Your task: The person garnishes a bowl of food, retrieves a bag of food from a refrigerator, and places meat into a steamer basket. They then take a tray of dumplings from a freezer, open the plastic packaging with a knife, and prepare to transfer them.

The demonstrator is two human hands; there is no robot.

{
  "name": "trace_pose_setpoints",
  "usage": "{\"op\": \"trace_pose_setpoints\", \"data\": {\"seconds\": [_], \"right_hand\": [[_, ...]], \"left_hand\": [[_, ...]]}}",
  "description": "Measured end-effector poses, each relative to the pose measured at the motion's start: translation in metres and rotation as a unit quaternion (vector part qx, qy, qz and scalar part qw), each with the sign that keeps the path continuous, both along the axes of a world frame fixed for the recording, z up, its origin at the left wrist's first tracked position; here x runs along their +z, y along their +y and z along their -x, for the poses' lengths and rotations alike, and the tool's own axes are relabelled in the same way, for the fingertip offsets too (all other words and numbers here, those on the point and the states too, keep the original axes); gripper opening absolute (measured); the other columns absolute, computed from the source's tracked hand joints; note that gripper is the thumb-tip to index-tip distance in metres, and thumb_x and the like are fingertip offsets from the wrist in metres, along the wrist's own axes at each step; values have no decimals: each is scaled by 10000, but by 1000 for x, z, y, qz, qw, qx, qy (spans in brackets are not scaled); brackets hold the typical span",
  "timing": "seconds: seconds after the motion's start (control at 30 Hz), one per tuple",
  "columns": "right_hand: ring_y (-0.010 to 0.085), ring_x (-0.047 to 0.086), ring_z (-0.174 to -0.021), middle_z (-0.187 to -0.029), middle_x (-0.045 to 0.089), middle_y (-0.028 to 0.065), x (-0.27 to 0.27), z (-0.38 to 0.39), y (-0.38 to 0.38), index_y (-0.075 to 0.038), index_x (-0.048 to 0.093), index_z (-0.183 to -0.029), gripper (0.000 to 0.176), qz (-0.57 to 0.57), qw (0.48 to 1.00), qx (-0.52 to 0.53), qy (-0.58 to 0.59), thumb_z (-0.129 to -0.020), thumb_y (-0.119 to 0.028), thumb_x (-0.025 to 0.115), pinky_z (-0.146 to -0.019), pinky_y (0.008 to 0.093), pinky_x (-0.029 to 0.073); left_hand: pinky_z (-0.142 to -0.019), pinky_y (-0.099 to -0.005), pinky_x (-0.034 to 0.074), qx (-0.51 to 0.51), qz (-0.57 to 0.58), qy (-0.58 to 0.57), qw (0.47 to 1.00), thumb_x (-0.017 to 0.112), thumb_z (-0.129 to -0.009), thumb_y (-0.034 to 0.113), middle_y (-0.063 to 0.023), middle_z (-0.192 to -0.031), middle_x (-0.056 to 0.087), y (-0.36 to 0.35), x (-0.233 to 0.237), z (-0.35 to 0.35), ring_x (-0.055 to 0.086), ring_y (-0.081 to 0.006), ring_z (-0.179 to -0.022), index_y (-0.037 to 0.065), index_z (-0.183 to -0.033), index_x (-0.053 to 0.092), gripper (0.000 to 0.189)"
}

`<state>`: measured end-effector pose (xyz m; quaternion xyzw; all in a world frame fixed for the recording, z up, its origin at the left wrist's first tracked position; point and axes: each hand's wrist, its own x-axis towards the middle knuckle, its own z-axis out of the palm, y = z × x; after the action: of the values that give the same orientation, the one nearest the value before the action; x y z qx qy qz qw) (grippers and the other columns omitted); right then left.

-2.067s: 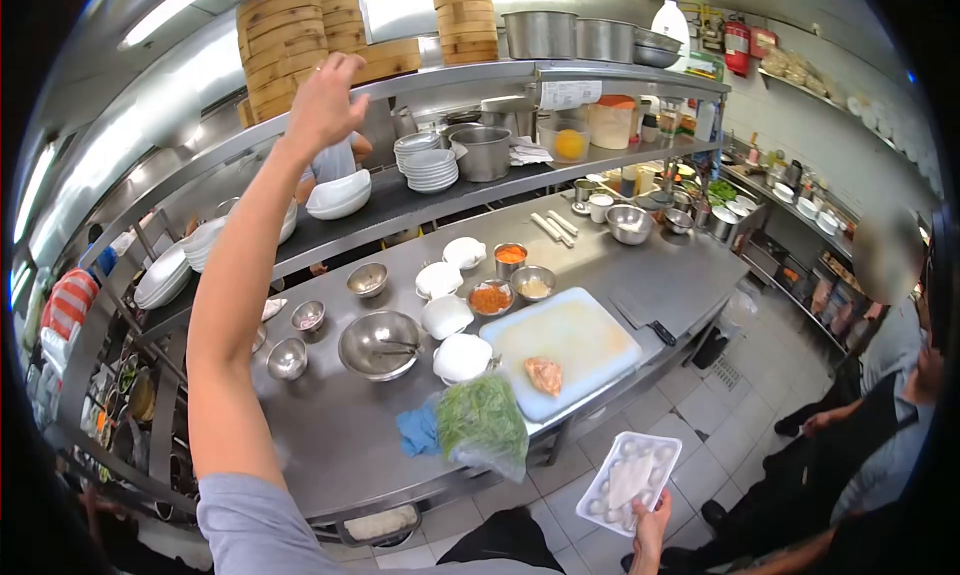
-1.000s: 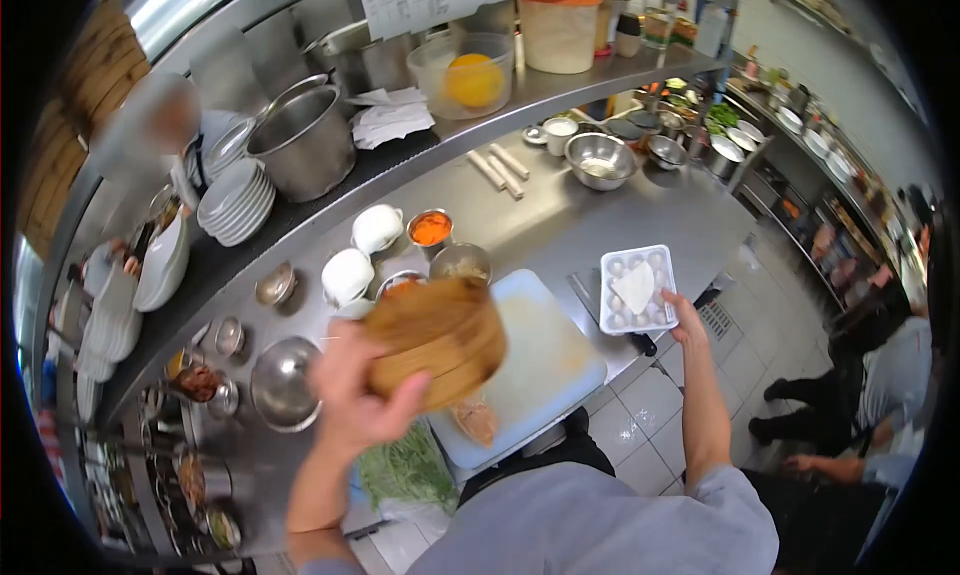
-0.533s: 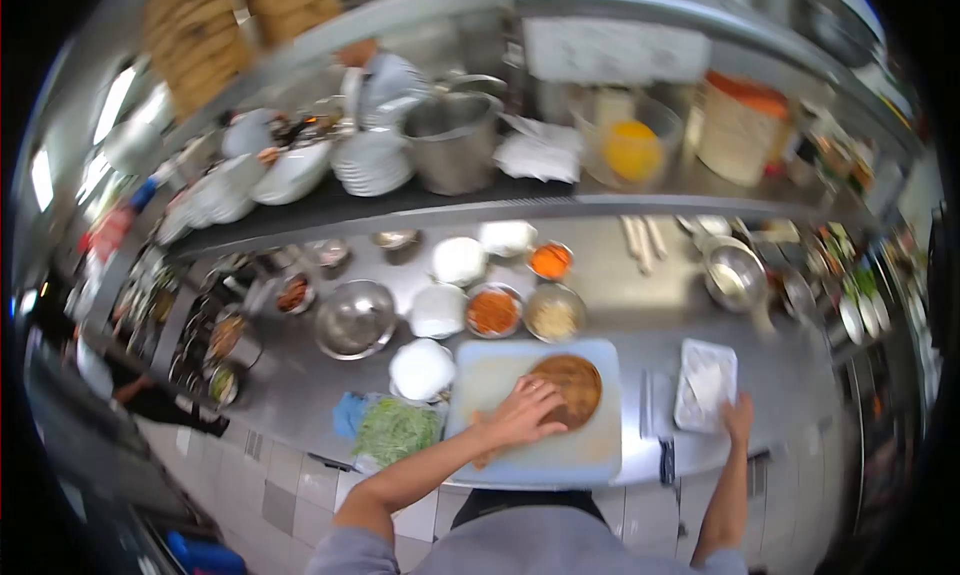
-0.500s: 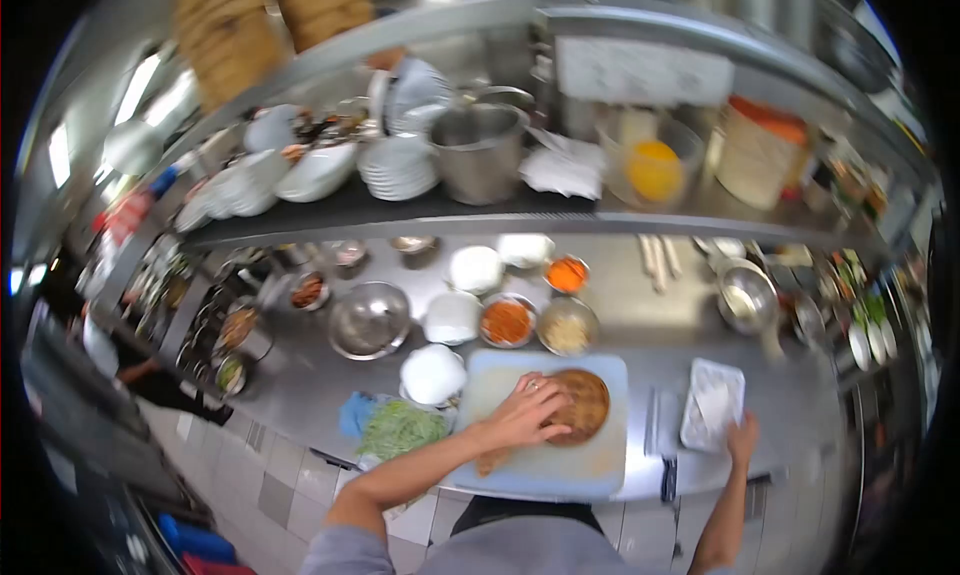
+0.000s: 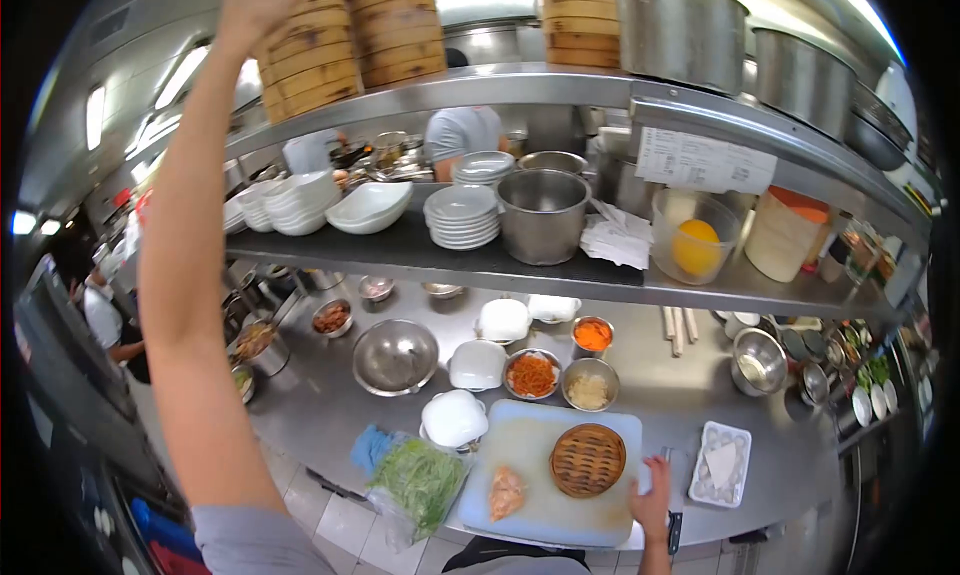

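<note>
My left hand [image 5: 262,7] is raised at the top edge of the view, beside a tall stack of bamboo steamers [image 5: 310,60]; its visible fingers are stretched out and the rest is cut off. My right hand [image 5: 655,495] rests with fingers apart at the right edge of a pale cutting board [image 5: 610,440], near a knife [image 5: 675,530]. On the board sits a round woven bamboo steamer lid or basket [image 5: 588,460]. A raw piece of meat, perhaps chicken [image 5: 507,493], lies left of it. Neither hand touches these two.
Left of the board lies a bag of shredded greens [image 5: 420,480]. Behind stand white bowls [image 5: 455,418], a steel bowl [image 5: 396,357] and bowls of shredded carrot [image 5: 532,374]. A white tray [image 5: 720,463] is at right. A shelf with plates [image 5: 461,215] and a pot [image 5: 543,215] crosses above.
My left hand has left the round bamboo piece and gone up to the steamer stack. My right hand has moved left from the white tray to the board's edge. The view has tilted upward.
</note>
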<state>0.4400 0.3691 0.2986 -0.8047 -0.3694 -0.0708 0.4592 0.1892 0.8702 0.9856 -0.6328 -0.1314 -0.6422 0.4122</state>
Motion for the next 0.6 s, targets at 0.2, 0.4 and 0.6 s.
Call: {"op": "trace_pose_setpoints", "data": {"seconds": [0.2, 0.4, 0.6], "right_hand": [[367, 403, -1333, -1375, 490, 180, 29, 71, 44, -122, 578, -1270, 578, 151, 981, 99, -64, -716, -131, 738, -1115, 503, 321], [324, 422, -1320, -1350, 526, 121, -4, 93, 44, -107, 644, -1155, 398, 215, 974, 21, -72, -766, -162, 711, -1100, 501, 327], [318, 472, -1254, -1231, 573, 113, -20, 96, 44, -83, 649, -1113, 305, 184, 979, 16, -80, -807, -86, 656, -998, 452, 425]], "left_hand": [[-910, -432, 497, 36, 141, -23, 989, 761, -680, 314, -236, -1098, 645, 93, 71, 18, 616, -372, -1056, 38, -1082, 666, 497], [-1008, -400, 443, 162, 123, -23, 979, 653, -906, 341, -195, -1273, 592, 134, 110, 9, 587, -310, -1153, -7, -1318, 514, 557], [-1031, -427, 421, 44, 159, -50, 985, 724, -836, 359, -246, -1271, 548, 82, 80, 3, 548, -346, -1170, -71, -1307, 451, 693]]}}
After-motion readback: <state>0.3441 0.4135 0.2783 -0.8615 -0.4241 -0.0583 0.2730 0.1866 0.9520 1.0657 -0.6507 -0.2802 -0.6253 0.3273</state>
